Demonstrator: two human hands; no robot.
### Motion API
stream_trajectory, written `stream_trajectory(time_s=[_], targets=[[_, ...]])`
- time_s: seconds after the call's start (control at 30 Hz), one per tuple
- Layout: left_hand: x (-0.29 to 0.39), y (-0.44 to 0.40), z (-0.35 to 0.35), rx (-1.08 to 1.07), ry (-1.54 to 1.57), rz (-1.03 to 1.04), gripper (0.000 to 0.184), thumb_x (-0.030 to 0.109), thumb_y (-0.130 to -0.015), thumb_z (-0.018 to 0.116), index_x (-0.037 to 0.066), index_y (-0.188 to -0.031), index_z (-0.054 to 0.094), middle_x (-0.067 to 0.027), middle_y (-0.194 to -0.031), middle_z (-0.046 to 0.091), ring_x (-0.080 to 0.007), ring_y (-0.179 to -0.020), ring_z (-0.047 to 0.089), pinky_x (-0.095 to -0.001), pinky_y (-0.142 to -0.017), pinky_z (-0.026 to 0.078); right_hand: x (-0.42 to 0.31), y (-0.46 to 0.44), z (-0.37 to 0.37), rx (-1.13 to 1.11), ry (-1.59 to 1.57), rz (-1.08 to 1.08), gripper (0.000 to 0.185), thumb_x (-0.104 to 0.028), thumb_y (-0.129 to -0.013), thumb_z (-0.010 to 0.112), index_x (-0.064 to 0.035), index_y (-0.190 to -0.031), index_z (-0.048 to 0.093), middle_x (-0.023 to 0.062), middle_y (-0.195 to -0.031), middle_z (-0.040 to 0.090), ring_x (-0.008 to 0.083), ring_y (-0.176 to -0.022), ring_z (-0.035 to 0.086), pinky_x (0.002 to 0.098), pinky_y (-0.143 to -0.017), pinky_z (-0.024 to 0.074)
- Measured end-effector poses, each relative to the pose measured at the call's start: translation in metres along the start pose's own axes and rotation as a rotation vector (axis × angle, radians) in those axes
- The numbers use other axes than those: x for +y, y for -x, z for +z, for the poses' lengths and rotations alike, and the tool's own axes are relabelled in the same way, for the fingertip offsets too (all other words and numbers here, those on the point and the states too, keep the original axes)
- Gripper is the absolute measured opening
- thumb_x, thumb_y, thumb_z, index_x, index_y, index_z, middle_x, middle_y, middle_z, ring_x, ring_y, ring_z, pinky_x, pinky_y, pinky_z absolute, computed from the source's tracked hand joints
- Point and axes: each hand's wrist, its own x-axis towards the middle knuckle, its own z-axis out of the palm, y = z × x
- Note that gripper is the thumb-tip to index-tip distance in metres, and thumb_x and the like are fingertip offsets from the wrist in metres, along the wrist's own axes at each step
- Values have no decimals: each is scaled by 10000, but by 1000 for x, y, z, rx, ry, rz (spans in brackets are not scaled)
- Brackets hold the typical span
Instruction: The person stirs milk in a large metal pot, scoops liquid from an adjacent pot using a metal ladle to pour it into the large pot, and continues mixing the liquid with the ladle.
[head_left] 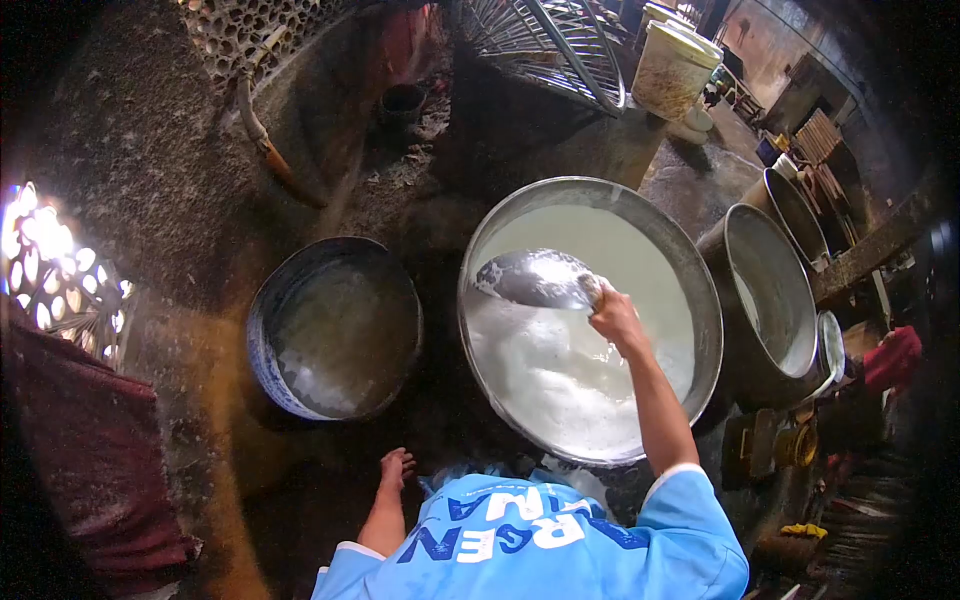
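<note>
Head view here: the right hand (617,318) is clenched round the short grip of a shiny, shallow metal scoop with a rounded bowl (535,278), which sits over the big round metal vat (708,335), within its rim. The vat's got milky, pale liquid (610,240) in it, smooth toward the far side and thick with bumpy white froth (570,400) on the near side. The left hand (397,468) is off by itself below the gap between the vat and a round, dark tub with a scuffed blue-and-white outside (262,370), fingers loosely bent and nothing in them. That tub holds murky brownish liquid (345,320) with a whitish patch. Just right of the vat there's a deep, dull metal pot (735,300), kinda tilted-looking.
</note>
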Motion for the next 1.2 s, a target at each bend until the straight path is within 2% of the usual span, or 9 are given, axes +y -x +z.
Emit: stream_trajectory(time_s=[0.2,0.23,0.33,0.43,0.53,0.77,1.0,1.13,1.2], targets=[[-21,7,-20,49,68,-26,316,255,-857,492,110,-1134,540,-92,-970,620,-222,-761,602,-395,-673,461,24,-13,41,-412,68,281,214,-22,-645,514,38,-842,572,177,-625,597,258,-506,614,361,-397,495],[-24,9,-23,60,61,-38,311,256,-855,498,113,-1127,543,-87,-957,620,-217,-745,602,-388,-651,462,42,-4,54,-352,102,265,230,-60,-653,554,40,-851,612,229,-808,626,358,-724,634,432,-676,528],[-29,19,-30,68,49,-68,293,258,-847,513,122,-1104,551,-73,-921,620,-202,-697,598,-361,-582,457,60,19,57,-485,101,432,206,-77,-665,558,37,-824,621,236,-844,626,369,-802,623,438,-716,518],[-29,19,-30,73,18,-54,277,258,-839,528,126,-1081,557,-63,-903,621,-191,-660,595,-339,-540,449,92,58,63,-308,197,114,187,-29,-636,521,75,-768,602,213,-630,609,283,-527,626,380,-436,506],[-22,18,-21,65,-26,-29,281,252,-842,515,122,-1087,556,-64,-919,624,-192,-679,602,-331,-546,451,123,87,67,-384,181,330,199,-29,-634,525,84,-774,609,231,-661,618,301,-540,631,388,-453,508],[7,33,30,12,-128,80,313,213,-863,426,101,-1129,546,-87,-985,628,-204,-779,620,-334,-608,468,196,161,56,-453,196,470,225,-67,-685,504,67,-837,603,229,-690,627,292,-532,631,394,-456,514],[3,43,66,2,-169,81,294,187,-858,429,105,-1113,551,-66,-941,639,-198,-750,623,-364,-644,468,215,224,-50,-454,306,317,307,-99,-684,545,8,-966,605,215,-794,645,330,-755,650,419,-670,511],[-12,48,78,33,-204,37,299,170,-852,415,105,-1109,552,-72,-961,634,-204,-772,619,-373,-656,464,167,220,-138,-379,159,573,363,-76,-646,591,9,-999,601,218,-798,645,328,-757,651,392,-654,513],[-22,53,80,22,-199,42,305,161,-848,407,102,-1111,551,-78,-974,630,-210,-787,617,-385,-667,463,175,219,-166,-337,107,445,397,-12,-606,596,1,-1003,602,165,-681,634,239,-566,641,357,-499,504]])
